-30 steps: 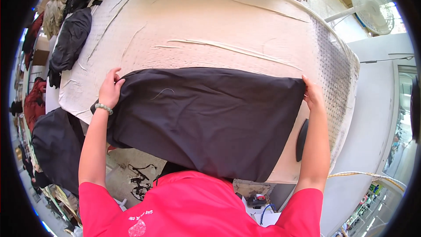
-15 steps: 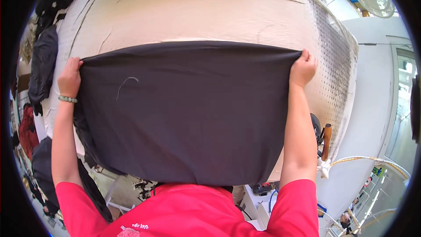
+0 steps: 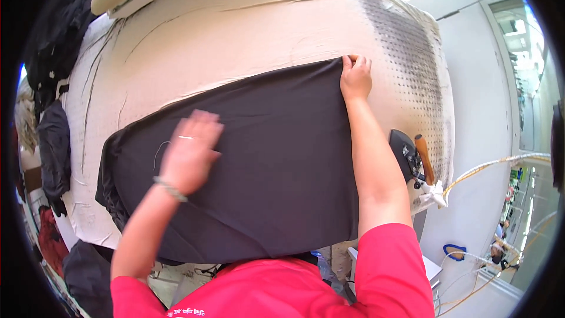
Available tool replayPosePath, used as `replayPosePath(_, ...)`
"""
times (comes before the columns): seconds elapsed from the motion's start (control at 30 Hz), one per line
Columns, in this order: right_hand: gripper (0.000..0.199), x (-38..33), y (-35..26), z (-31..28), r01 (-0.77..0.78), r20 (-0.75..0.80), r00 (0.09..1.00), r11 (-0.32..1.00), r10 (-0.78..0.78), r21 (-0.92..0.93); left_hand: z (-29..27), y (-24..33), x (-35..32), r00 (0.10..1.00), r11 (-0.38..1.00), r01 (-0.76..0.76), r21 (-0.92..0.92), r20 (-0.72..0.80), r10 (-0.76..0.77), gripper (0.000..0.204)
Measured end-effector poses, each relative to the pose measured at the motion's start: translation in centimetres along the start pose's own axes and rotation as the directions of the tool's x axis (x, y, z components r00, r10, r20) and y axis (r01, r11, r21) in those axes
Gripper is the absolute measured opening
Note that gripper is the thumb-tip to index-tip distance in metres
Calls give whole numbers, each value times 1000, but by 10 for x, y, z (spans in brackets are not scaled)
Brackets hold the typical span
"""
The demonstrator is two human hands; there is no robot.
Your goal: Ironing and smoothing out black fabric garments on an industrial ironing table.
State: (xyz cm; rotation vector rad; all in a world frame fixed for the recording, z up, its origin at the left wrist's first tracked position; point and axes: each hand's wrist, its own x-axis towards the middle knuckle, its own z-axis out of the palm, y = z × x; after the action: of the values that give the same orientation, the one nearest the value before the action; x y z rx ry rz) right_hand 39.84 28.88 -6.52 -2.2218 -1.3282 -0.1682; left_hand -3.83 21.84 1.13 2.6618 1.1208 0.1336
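Hands on dark cloth [image 3: 276,165] spread over the padded desk [image 3: 235,41].
Left hand [image 3: 189,152] flat, fingers released; right hand [image 3: 355,76] pinches the cloth's corner at 1 o'clock; iron [image 3: 412,156] at 3 o'clock.

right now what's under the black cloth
The black cloth lies on a cream padded table, bare around it. The left hand is over it, the right hand grips its far corner. The covered padding cannot be seen.
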Motion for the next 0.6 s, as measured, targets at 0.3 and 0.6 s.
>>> replayPosePath(0.3, 36, -225, 53, -184, -515, 440, 808, 833, 392, 203, 72, 82, 151, 983, 982, -182, -45, 8, 182, 58)
replayPosePath(0.6, 38, -312, 73, -247, -402, 523, 775, 915, 353, -23, 79, 121, 248, 987, 992, -124, 34, 106, 120, 54)
